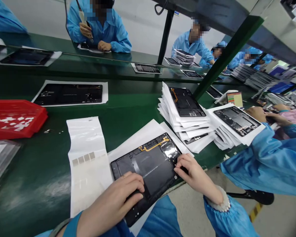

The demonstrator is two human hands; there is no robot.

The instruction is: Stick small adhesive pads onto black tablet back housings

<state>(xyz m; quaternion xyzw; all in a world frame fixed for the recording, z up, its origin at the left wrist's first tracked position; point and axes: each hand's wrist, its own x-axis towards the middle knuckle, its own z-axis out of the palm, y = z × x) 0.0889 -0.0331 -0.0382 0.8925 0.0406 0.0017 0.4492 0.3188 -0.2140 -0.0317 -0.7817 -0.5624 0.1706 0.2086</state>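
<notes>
A black tablet housing (153, 168) with an orange flex cable (154, 145) lies tilted on white paper sheets (135, 135) at the near edge of the green bench. Across its near-left part rests my left hand (118, 197), fingers stretched over the surface and thumb apart. My right hand (191, 169) is at the housing's right edge, thumb and forefinger pinched together; anything between them is too small to make out. Left of the housing lies a white backing sheet (86, 184) with several small grey patches (84, 159).
A red bin (14, 128) with white scraps stands at the left, above a clear plastic tray (2, 161). Another housing (71, 93) lies farther back. Stacks of housings and paper (185, 115) stand at the right. A green post (227, 56) slants overhead; co-workers' blue sleeves (259, 161) are nearby.
</notes>
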